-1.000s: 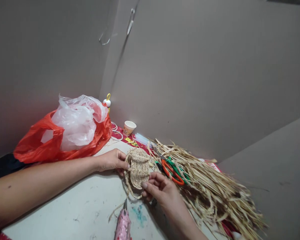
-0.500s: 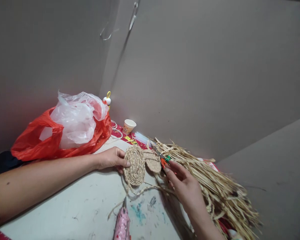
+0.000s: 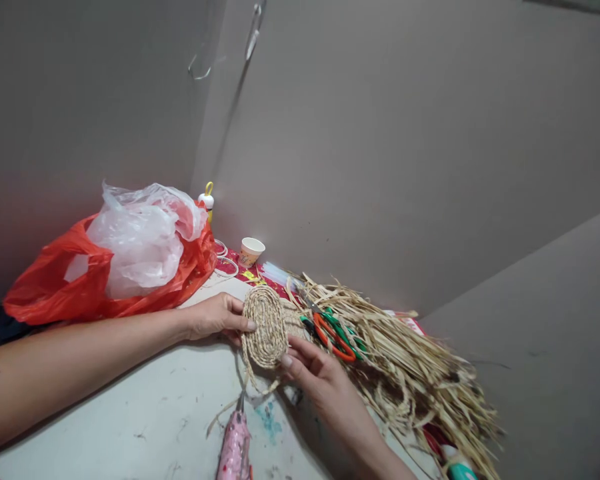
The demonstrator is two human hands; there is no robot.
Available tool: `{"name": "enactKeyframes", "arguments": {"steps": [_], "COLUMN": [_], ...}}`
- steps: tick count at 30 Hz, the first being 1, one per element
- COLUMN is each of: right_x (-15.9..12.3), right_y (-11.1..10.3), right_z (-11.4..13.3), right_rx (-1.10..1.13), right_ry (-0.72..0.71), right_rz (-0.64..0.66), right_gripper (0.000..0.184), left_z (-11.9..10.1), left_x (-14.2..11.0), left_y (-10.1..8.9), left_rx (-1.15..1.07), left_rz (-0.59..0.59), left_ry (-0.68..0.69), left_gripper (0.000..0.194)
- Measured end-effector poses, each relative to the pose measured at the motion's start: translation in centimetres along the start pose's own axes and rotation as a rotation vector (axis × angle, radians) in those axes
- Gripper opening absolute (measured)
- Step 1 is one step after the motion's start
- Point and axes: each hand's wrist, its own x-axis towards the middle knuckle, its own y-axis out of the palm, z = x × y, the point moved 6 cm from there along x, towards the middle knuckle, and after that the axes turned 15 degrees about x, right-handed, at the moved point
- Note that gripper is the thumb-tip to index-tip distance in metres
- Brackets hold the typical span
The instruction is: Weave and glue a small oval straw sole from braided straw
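An oval coil of braided straw (image 3: 265, 327) stands on its edge near the middle of the table. Its left side is pinched by my left hand (image 3: 217, 319), the thumb lying on the front. At the lower right edge, my right hand (image 3: 317, 373) has its thumb in front and its fingers partly hidden behind the coil. A loose braid end hangs under the coil. Behind it shows part of a second woven straw piece (image 3: 295, 323). Scissors with orange handles (image 3: 335, 339) and a green-handled tool (image 3: 347, 333) lie just beyond my right hand. A pink glue gun (image 3: 235, 443) points at the coil from the front.
A big bundle of dry straw (image 3: 420, 367) covers the right side. At the back left sits a red plastic bag (image 3: 60, 287) with a clear bag (image 3: 140, 247) in it. A paper cup (image 3: 252, 253) and clear glue sticks (image 3: 276, 273) are by the wall.
My right hand has let go of the scissors, leaving them on the straw, and has moved left to the coil's edge. My left hand still holds the coil. The view has shifted slightly.
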Motion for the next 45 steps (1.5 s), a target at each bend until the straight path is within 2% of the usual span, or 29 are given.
{"name": "enactKeyframes", "arguments": {"steps": [5, 19, 22, 26, 28, 36, 45], "right_x": [0.0, -0.1, 0.0, -0.1, -0.2, 0.1, -0.1], "right_y": [0.0, -0.5, -0.6, -0.4, -0.2, -0.2, 0.8], "right_z": [0.5, 0.4, 0.3, 0.4, 0.4, -0.1, 0.2], "right_rx": [-0.045, 0.062, 0.068, 0.065, 0.064, 0.072, 0.104], "right_ry": [-0.071, -0.091, -0.091, -0.074, -0.061, -0.015, 0.027], "right_rz": [0.046, -0.006, 0.002, 0.02, 0.027, 0.034, 0.086], "right_gripper": [0.027, 0.023, 0.022, 0.023, 0.025, 0.031, 0.032], "left_z": [0.0, -0.6, -1.2, -2.2, -2.6, -2.7, -2.2], "left_x": [-0.1, -0.3, -0.3, -0.3, -0.2, -0.1, -0.3], "left_y": [0.6, 1.0, 0.6, -1.1, -1.7, -2.2, -2.1], "left_rx": [-0.02, -0.015, -0.039, -0.077, -0.078, -0.023, 0.005], "left_rz": [0.018, 0.001, -0.08, -0.264, -0.317, -0.398, -0.425], "left_ry": [0.0, 0.044, 0.096, 0.176, 0.201, 0.21, 0.182], "left_gripper": [0.029, 0.03, 0.031, 0.044, 0.043, 0.019, 0.015]}}
